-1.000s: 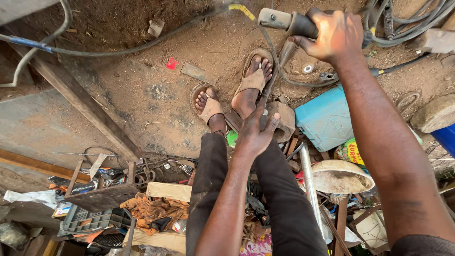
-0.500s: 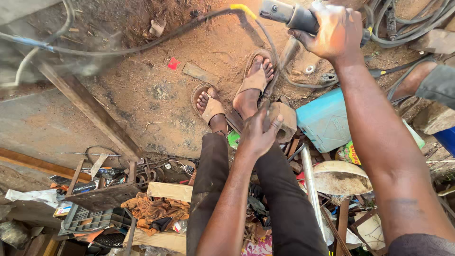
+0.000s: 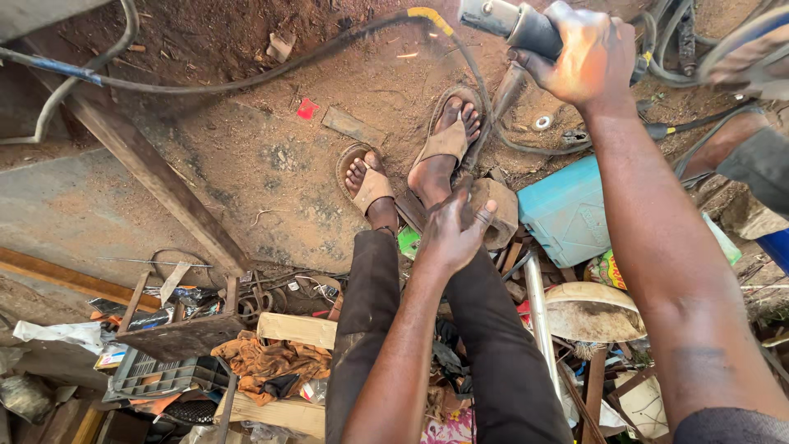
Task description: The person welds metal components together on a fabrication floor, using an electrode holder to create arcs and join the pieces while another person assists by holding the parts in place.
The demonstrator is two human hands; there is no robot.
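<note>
Power tool [image 3: 514, 23]: grey and black body, held up at the frame's top, black cable [image 3: 246, 78] trailing across the dirt floor [image 3: 271, 164].
Right hand [image 3: 585, 56]: clenched round the tool's handle.
Left hand [image 3: 452, 230]: released, fingers loose, above the sandalled feet [image 3: 411, 164].
Nearby: blue case [image 3: 567, 210].

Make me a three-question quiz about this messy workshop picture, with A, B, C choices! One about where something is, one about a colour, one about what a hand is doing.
1. Where is the box?
A. right of the feet
B. on the wooden plank
C. in the left hand

2. What colour is the small scrap on the dirt?
A. green
B. red
C. white

3. What is the right hand doing?
A. hanging open
B. gripping the power tool
C. resting on a knee

Answers:
1 A, it lies on the ground beside the right foot.
2 B, it shows bright red.
3 B, its fingers wrap the tool's handle.
</note>
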